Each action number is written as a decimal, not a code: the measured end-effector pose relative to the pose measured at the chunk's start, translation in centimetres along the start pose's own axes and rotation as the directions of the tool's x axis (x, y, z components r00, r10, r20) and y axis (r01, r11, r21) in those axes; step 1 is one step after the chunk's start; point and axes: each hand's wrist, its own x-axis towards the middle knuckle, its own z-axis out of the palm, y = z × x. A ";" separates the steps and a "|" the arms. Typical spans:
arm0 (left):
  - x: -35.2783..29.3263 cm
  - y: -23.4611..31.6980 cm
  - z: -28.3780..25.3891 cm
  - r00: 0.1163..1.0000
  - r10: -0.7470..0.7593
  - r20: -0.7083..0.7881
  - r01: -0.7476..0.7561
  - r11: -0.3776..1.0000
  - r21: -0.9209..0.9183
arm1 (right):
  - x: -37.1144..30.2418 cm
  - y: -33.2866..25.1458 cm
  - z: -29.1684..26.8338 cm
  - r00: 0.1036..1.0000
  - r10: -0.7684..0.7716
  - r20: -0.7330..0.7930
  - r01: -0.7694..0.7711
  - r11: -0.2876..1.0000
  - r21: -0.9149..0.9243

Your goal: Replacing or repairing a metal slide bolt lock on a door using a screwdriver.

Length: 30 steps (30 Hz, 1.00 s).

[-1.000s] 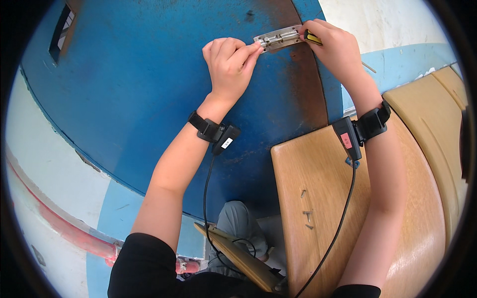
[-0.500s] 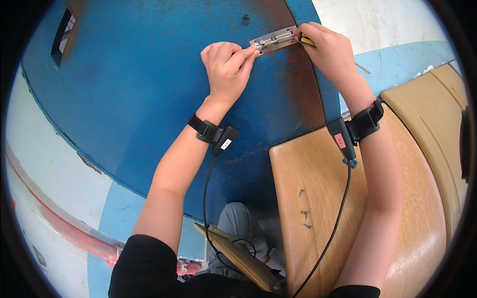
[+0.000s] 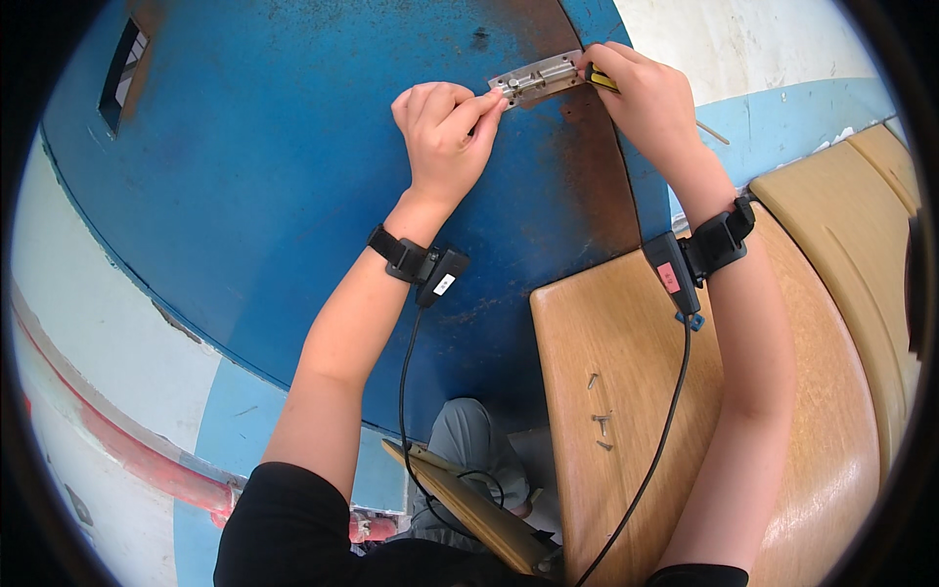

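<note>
With left hand (image 3: pixel 445 137): pinching left end of silvery metal barrel bolt (image 3: pixel 533 82), closing thumb and index finger right onto it, leaving hardly any gap; curling remaining fingers toward palm. With right hand (image 3: pixel 650 103): wrapping fingers around yellow-and-black tool handle (image 3: pixel 604 82), bringing nearly closed tips to right end of same bolt. Not being able to tell how firmly.

Holding bolt over upper part of blue door (image 3: pixel 293 196), near its right edge, tilting it slightly, right end higher. Not being able to tell whether lying fully flush.

Noting materials: seeing flat oblong plate with small dark holes, carrying smooth round rod and short stud. Noting blue paint on door, scuffed and speckled, giving way to rough brown rust (image 3: pixel 597 166) beside and below bolt. Noting glossy wood-grain bench (image 3: pixel 587 489) at lower right, rounding at corner, bearing several small metal screws (image 3: pixel 603 425), lying loose and well apart from bolt. Wearing black strap (image 3: pixel 396 249) on each wrist, carrying small dark box (image 3: pixel 448 266) and trailing thin black cable (image 3: pixel 404 391).
</note>
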 end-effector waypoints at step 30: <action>0.2 0.6 -0.1 0.999 -0.039 0.016 0.039 0.999 0.018 | 0.1 -0.1 -0.3 0.994 0.108 0.005 -0.108 0.991 0.076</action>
